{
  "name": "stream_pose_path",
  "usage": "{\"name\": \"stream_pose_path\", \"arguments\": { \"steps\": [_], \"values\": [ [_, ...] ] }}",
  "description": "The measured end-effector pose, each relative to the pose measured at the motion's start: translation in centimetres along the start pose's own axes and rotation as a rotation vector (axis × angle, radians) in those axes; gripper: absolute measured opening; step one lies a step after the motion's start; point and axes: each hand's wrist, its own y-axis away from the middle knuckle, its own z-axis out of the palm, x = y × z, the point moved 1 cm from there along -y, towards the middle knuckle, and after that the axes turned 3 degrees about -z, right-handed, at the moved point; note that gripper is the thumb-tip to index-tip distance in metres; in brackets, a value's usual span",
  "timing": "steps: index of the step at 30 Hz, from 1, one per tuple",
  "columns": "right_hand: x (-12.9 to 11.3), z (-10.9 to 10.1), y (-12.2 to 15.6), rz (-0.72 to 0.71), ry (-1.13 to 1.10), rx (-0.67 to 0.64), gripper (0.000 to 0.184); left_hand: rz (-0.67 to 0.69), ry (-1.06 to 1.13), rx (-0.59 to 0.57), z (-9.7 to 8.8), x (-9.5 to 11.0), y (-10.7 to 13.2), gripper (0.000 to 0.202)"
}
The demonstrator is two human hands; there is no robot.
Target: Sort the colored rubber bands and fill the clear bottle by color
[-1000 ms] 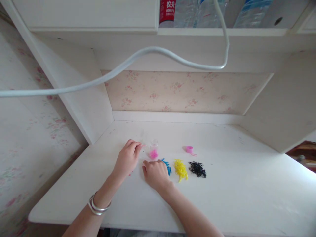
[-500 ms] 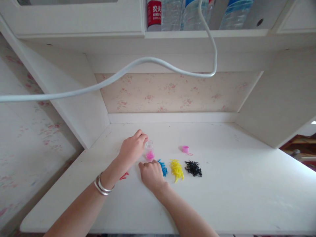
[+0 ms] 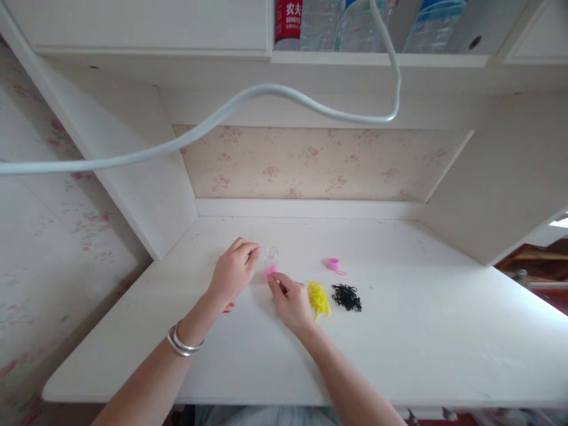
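Observation:
A small clear jar [image 3: 271, 255] with pink rubber bands [image 3: 270, 270] in its bottom stands on the white desk. My left hand [image 3: 234, 269] is just left of the jar, apart from it, thumb and fingers pinched together; anything between them is too small to make out. My right hand [image 3: 291, 302] is in front of the jar, its closed fingertips overlapping the jar's base. Whether they touch it or pinch something small, I cannot tell. Red bands [image 3: 228, 307] show beside my left wrist. Most of the blue bands are hidden behind my right hand.
Right of my right hand lie a yellow pile of bands [image 3: 318, 299] and a black pile [image 3: 347, 297]. A pink cap [image 3: 333, 264] with a loop sits behind them. A white cable [image 3: 275, 90] hangs across the view, below shelved bottles [image 3: 317, 26].
My left hand has come away from the jar's mouth to the left. My right hand has moved right and up to the jar's base, now covering the blue bands. The view has shifted slightly.

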Motion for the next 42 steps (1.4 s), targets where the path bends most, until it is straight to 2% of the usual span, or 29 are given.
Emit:
{"name": "stream_pose_path", "arguments": {
  "steps": [2,5,8,11,15,22,29,35,38,42],
  "values": [
    [-0.1,-0.5,-0.5,0.095,-0.168,0.081,0.034,-0.042,0.076,0.010,0.5,-0.9,1.5,0.023],
    [-0.8,-1.6,-1.9,0.160,-0.337,0.195,0.036,-0.123,0.130,-0.046,2.0,-2.0,3.6,0.023],
    [-1.8,-2.8,-3.9,0.159,-0.403,0.248,0.037,-0.194,0.142,-0.117,3.5,-2.5,4.8,0.022],
    [-2.8,-3.4,-5.8,0.126,-0.381,0.245,0.038,-0.191,0.142,-0.172,4.2,-2.3,5.2,0.022],
    [-3.1,-2.7,-6.9,0.102,-0.296,0.190,0.040,-0.182,0.137,-0.191,3.7,-2.2,5.5,0.021],
    [-1.8,-1.0,-6.9,0.097,-0.120,0.112,0.041,-0.232,0.135,-0.181,2.7,-3.3,6.1,0.020],
    [-1.9,-2.2,-7.1,0.084,-0.076,0.112,0.043,-0.233,0.148,-0.183,2.7,-3.3,6.0,0.021],
    [0.0,-4.2,-5.1,0.154,-0.119,0.229,0.044,-0.235,0.147,-0.201,2.5,-3.2,6.2,0.022],
    [2.0,-4.6,-2.4,0.147,-0.083,0.273,0.043,-0.195,0.144,-0.252,2.7,-2.8,6.4,0.024],
    [4.2,-4.6,1.5,0.102,0.085,0.270,0.040,-0.082,0.165,-0.374,3.5,-2.0,6.9,0.024]
  ]
}}
